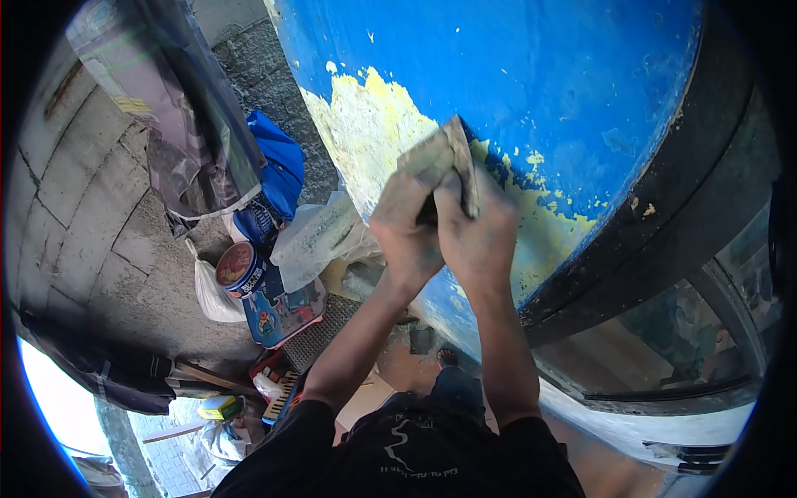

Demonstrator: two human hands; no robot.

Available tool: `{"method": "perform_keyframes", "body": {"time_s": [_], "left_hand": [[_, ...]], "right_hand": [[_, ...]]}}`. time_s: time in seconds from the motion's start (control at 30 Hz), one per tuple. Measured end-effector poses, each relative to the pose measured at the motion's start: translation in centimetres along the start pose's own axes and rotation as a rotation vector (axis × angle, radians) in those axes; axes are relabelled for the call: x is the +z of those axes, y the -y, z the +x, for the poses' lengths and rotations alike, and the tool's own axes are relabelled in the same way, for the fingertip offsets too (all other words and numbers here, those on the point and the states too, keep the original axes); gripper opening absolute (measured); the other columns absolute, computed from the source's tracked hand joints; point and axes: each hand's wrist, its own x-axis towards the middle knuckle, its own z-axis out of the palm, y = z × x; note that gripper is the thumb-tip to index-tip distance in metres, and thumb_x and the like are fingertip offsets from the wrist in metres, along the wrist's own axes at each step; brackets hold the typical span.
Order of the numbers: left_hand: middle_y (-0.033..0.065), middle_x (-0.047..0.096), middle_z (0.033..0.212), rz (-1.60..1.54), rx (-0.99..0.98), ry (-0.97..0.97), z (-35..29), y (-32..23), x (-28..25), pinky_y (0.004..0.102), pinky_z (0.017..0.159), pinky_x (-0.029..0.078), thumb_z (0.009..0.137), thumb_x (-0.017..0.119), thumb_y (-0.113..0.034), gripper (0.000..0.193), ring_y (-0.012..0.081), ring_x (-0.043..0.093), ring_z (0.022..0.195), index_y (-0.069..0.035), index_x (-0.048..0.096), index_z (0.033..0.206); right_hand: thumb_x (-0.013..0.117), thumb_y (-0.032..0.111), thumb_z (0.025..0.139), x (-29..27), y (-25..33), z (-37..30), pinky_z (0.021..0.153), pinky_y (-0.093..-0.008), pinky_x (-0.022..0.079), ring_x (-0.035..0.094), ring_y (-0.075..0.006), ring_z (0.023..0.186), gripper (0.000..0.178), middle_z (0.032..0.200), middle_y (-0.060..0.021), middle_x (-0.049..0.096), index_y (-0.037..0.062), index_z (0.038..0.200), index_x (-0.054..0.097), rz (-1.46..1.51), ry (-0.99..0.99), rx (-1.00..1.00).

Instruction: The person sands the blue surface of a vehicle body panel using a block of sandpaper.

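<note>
Both my hands are raised to a curved blue painted panel (540, 75) in front of me, which looks like part of a vehicle body. My left hand (408, 220) and my right hand (481, 232) are side by side, fingers closed on one flat, greyish-brown block (456, 143) that looks like a sanding block; its exact kind is hard to make out. The block lies against or just over the panel. Around it the paint gives way to a pale yellow and whitish patch (365, 120) with ragged edges. Small yellow spots dot the blue beside it.
On the right runs a dark trim with a window (631, 349). To the left, an open round tin (239, 267) rests on a colourful case (282, 311), near a white plastic bag (214, 286) and clear plastic sheeting (315, 241). A grey cloth (174, 108) hangs beside a block wall (70, 191).
</note>
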Motion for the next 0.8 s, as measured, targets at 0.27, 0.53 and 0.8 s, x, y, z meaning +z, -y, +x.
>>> {"method": "perform_keyframes", "body": {"time_s": [0.27,0.53,0.8], "left_hand": [[0.0124,0.067,0.095,-0.046,-0.042,0.084,-0.3,0.7,-1.2,0.0312,0.077,0.049,0.073,0.071,-0.003,0.025,0.0189,0.063,0.086,0.000,0.065,0.097],[0.0136,0.067,0.090,-0.041,-0.001,0.010,0.8,1.1,-1.2,0.0339,0.072,0.052,0.069,0.074,-0.005,0.031,0.0278,0.066,0.083,-0.006,0.069,0.099],[0.0135,0.063,0.116,-0.057,-0.007,0.136,3.2,2.4,-4.1,0.0317,0.078,0.052,0.072,0.068,0.003,0.041,0.0268,0.064,0.099,-0.005,0.064,0.111]], "right_hand": [[0.057,0.008,0.085,1.0,-0.2,-0.5,0.072,-0.0369,0.051,0.066,-0.0353,0.080,0.034,0.092,-0.0236,0.065,-0.0006,0.117,0.060,0.063,-0.059,-0.111],[0.054,0.001,0.085,2.2,0.4,-0.1,0.070,-0.0370,0.052,0.067,-0.0345,0.079,0.021,0.089,-0.0230,0.065,-0.0065,0.104,0.060,0.012,-0.042,-0.046],[0.054,0.013,0.090,3.9,1.3,1.0,0.062,-0.0384,0.051,0.067,-0.0362,0.072,0.027,0.081,-0.0235,0.064,-0.0065,0.108,0.057,0.126,0.028,-0.077]]}}
